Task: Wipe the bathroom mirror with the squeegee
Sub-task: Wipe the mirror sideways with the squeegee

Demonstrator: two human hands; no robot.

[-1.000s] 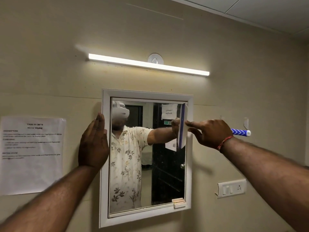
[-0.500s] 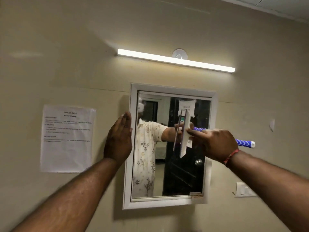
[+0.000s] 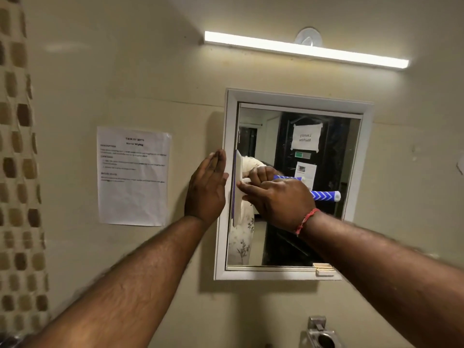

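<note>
A white-framed mirror hangs on the beige wall. My right hand grips a squeegee with a blue and white handle. Its white blade stands upright against the glass at the mirror's left edge. My left hand lies flat with fingers straight against the left side of the frame, holding nothing. A red thread circles my right wrist. The glass reflects my hand, a sleeve and a dark door with paper notices.
A lit tube light runs above the mirror. A printed paper sheet is taped to the wall on the left. A patterned curtain hangs at the far left. A metal fitting sticks out below the mirror.
My right hand has dragged the squeegee across the glass from the right side to the left edge. The left hand stays on the frame. The camera view has turned left and down.
</note>
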